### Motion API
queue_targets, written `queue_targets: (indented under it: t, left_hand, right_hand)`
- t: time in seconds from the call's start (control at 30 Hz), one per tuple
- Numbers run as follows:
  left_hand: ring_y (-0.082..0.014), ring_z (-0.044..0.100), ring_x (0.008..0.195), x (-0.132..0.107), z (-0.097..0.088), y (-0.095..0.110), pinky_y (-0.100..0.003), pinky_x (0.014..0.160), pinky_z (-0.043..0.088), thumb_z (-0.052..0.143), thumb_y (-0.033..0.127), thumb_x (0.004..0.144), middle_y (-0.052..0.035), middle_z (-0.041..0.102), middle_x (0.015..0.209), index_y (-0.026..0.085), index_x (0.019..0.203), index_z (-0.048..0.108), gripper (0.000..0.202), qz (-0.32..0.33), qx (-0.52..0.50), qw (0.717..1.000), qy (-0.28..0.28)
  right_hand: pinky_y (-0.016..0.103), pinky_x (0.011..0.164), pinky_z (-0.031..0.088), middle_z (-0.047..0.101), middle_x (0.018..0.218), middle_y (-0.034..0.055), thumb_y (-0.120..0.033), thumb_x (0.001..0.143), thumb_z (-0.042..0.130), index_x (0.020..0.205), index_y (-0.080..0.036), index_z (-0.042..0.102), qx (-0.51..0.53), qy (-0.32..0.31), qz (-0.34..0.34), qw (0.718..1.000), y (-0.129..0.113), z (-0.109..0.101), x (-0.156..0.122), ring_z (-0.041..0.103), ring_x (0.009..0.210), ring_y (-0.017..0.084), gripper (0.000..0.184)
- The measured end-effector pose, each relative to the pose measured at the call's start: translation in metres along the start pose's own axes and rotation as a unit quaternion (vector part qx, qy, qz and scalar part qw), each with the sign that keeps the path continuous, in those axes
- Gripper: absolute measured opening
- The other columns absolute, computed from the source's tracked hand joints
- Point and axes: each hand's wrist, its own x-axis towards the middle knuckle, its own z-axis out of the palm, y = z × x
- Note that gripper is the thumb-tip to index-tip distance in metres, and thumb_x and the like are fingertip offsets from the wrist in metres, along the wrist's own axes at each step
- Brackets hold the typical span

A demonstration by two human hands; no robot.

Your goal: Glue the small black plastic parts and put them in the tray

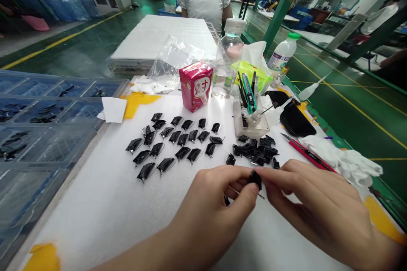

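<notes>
Well, the left hand [206, 216] and right hand [321, 207] meet over one small black piece [255, 180], each grip pinched closed on it, well in front of a pink carton [196, 86] on the foam-topped bench [95, 211]. The step in hand looks like fine fingerwork on this single piece, and the next move seems to call for a steady pinch. Rows of similar black pieces [171, 144] and a loose heap [256, 151] lie nearer the carton.
</notes>
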Motion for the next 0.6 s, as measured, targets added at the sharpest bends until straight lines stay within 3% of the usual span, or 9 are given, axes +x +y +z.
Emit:
queue_targets:
  t: [0.13,0.23,0.33,0.4,0.47,0.6]
  left_hand:
    - [-0.0155,0.067,0.072,0.005,-0.002,0.001,-0.025,0.066,0.054,0.061,0.021,0.085,-0.0019,0.071,0.075,0.014,0.102,0.067,0.020,-0.113,-0.131,0.985,0.011]
    - [-0.0127,0.066,0.067,0.009,-0.004,0.003,-0.022,0.064,0.054,0.061,0.019,0.084,-0.0013,0.071,0.072,0.013,0.098,0.066,0.016,-0.161,-0.176,0.971,0.023]
    - [-0.0099,0.065,0.062,0.010,-0.005,0.004,-0.019,0.061,0.053,0.059,0.017,0.085,-0.0004,0.072,0.070,0.014,0.091,0.067,0.010,-0.167,-0.180,0.969,0.018]
    - [-0.0094,0.065,0.062,0.010,-0.006,0.005,-0.018,0.061,0.052,0.058,0.016,0.086,-0.0005,0.073,0.070,0.014,0.087,0.067,0.009,-0.159,-0.177,0.971,0.014]
    - [-0.0091,0.065,0.062,0.009,-0.006,0.006,-0.017,0.060,0.052,0.058,0.015,0.085,-0.0008,0.073,0.070,0.013,0.085,0.066,0.008,-0.156,-0.177,0.972,0.011]
    - [-0.0098,0.065,0.063,0.007,-0.007,0.006,-0.018,0.060,0.053,0.060,0.015,0.084,-0.0016,0.074,0.069,0.013,0.083,0.064,0.005,-0.160,-0.176,0.971,0.010]
  right_hand:
    - [0.027,0.052,0.040,0.066,0.071,0.0015,-0.018,0.095,0.049,0.106,-0.018,0.059,-0.079,0.006,0.064,0.995,0.016,-0.008,-0.004,0.062,0.058,0.013,0.015]
    - [0.030,0.044,0.031,0.068,0.073,0.0026,-0.027,0.095,0.044,0.101,-0.021,0.058,-0.197,-0.054,0.132,0.970,0.039,-0.009,-0.013,0.061,0.054,0.018,0.016]
    - [0.029,0.041,0.016,0.058,0.056,0.0003,-0.025,0.091,0.044,0.084,-0.023,0.053,-0.281,-0.166,0.152,0.933,0.061,-0.003,-0.025,0.049,0.043,0.018,0.011]
    - [0.028,0.042,0.013,0.051,0.052,-0.0013,-0.020,0.087,0.048,0.078,-0.023,0.047,-0.289,-0.224,0.147,0.919,0.071,0.002,-0.032,0.044,0.042,0.017,0.009]
    - [0.028,0.043,0.014,0.051,0.053,-0.0010,-0.015,0.084,0.050,0.077,-0.023,0.044,-0.283,-0.248,0.140,0.916,0.078,0.006,-0.036,0.045,0.043,0.017,0.013]
    - [0.028,0.043,0.017,0.056,0.059,0.0016,-0.010,0.084,0.048,0.074,-0.024,0.040,-0.276,-0.234,0.141,0.922,0.084,0.010,-0.035,0.053,0.050,0.018,0.019]
